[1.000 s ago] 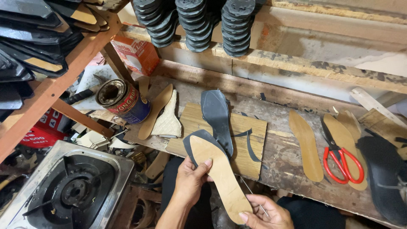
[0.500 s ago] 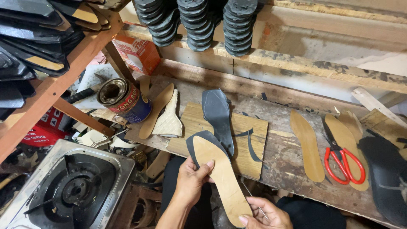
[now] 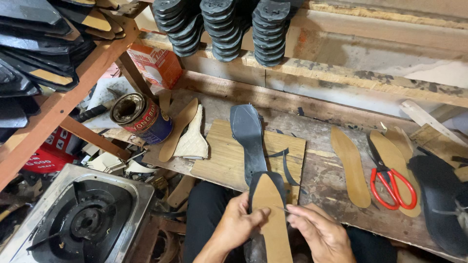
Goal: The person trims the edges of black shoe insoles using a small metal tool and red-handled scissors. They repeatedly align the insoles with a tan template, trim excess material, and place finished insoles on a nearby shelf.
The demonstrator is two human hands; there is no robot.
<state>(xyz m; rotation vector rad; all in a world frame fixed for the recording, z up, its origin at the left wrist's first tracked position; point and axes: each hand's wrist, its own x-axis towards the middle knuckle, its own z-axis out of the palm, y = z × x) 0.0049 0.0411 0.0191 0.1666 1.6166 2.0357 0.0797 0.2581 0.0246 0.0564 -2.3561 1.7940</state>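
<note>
A tan insole on a dark sole (image 3: 269,214) stands between my hands at the bench's front edge. My left hand (image 3: 239,225) grips its left side, thumb across the tan face. My right hand (image 3: 319,234) touches its right edge with pinched fingertips; something thin may sit between them, too small to tell. Just beyond, a grey-black sole (image 3: 247,134) lies on a wooden board (image 3: 222,156) with a thin dark strap (image 3: 287,170) beside it.
Red-handled scissors (image 3: 390,178) lie on tan insoles (image 3: 352,165) at the right, by a black sole (image 3: 438,199). A glue tin (image 3: 141,117) and an orange box (image 3: 158,63) stand back left. Stacked black heels (image 3: 224,27) hang above. A gas burner (image 3: 83,219) sits lower left.
The insole and sole have shifted toward me and more upright. My left hand slid down its left side, and my right hand came up from the heel to its right edge.
</note>
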